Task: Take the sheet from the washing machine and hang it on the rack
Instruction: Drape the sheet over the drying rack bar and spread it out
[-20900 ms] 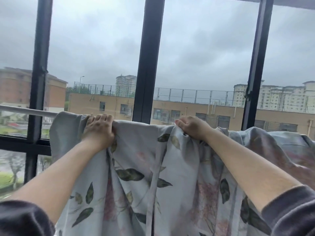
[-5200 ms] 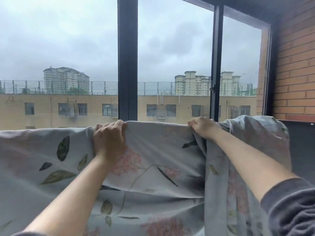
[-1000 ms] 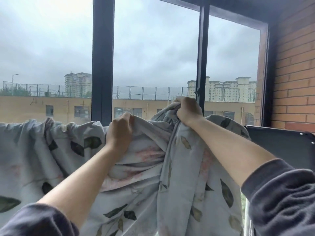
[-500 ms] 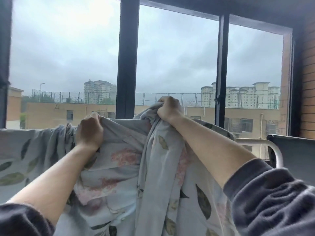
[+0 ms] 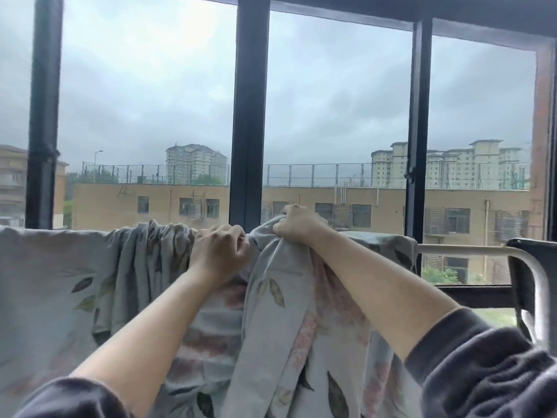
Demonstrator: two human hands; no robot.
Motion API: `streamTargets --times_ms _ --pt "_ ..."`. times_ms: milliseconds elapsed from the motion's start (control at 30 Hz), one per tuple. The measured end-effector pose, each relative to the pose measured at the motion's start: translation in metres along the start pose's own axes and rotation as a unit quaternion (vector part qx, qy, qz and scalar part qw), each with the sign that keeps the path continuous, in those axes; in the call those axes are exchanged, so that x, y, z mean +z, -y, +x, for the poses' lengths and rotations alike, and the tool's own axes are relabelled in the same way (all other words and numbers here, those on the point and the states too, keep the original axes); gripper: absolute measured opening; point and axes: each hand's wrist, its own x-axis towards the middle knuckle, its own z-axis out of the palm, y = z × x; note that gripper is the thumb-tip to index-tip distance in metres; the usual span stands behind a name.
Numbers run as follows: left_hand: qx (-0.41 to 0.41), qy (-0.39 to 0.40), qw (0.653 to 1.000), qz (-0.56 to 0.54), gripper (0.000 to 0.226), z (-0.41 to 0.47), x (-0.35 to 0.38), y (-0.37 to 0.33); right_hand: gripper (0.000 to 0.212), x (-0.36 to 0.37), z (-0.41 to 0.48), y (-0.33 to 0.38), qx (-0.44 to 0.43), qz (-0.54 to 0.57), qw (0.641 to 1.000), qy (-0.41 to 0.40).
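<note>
1. Sheet location: the floral sheet hangs over the white rack rail in front of the window frame. The washing machine is not in view.
2. Left section: the fabric lies flat and spread along the rail, out to the left edge of the view.
3. Centre section: the fabric is gathered into tight vertical pleats, just left of the hands.
4. Right section: the fabric falls in loose, overlapping folds below the hands. Its far edge ends short of the rail's curved right end, which is bare.
5. Left hand: the fingers are curled tight around a bunch of fabric at the rail line.
6. Right hand: fisted around a second bunch, just beside the left hand. It holds this bunch slightly above the rail line.
7. Progress, as a judgement: removal from the machine and placement over the rail appear complete.
8. Work left: draw the pleated centre and the folded right section along the rail toward the bare end, then flatten the top edge.
9. Caution: a hard pull to one side may drag the flat left section along with it.
</note>
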Motion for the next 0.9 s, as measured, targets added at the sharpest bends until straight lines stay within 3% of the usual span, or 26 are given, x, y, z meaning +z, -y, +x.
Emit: streamTargets --times_ms 133,267,400,467,533,600,667,800,900 --pt "-0.006 -0.033 0.999 0.030 0.028 -0.010 0.022 -0.010 0.031 -0.011 0.000 -0.009 0.036 0.045 0.998 0.001" --pt "-0.002 -0.072 0.993 0.097 0.031 -0.016 0.021 -0.019 0.019 -0.020 0.005 -0.010 0.071 0.063 0.989 -0.115" --pt "-0.004 -0.070 0.990 0.123 0.036 -0.017 0.018 -0.015 0.016 -0.054 0.017 -0.028 0.135 0.209 0.945 -0.211" --pt "0.002 -0.072 0.991 0.114 0.038 -0.016 0.018 -0.010 0.019 -0.072 0.027 -0.055 0.187 0.226 0.922 -0.253" --pt "0.008 -0.066 0.993 0.097 0.040 -0.016 0.021 -0.009 0.021 -0.075 0.024 -0.087 0.228 0.109 0.940 -0.227" --pt "0.006 -0.067 0.994 0.087 0.041 -0.015 0.024 -0.011 0.025 -0.058 0.012 -0.113 0.257 -0.054 0.958 -0.112" --pt "-0.001 -0.070 0.994 0.081 0.040 -0.016 0.026 -0.013 0.032 -0.038 0.007 -0.130 0.262 -0.096 0.960 -0.009" --pt "-0.009 -0.088 0.991 0.105 0.038 -0.016 0.025 -0.010 0.051 -0.041 0.005 -0.109 0.180 -0.063 0.980 -0.051" --pt "-0.005 -0.099 0.987 0.125 0.037 -0.015 0.024 -0.011 0.075 -0.037 -0.017 -0.082 0.120 -0.146 0.980 -0.054"
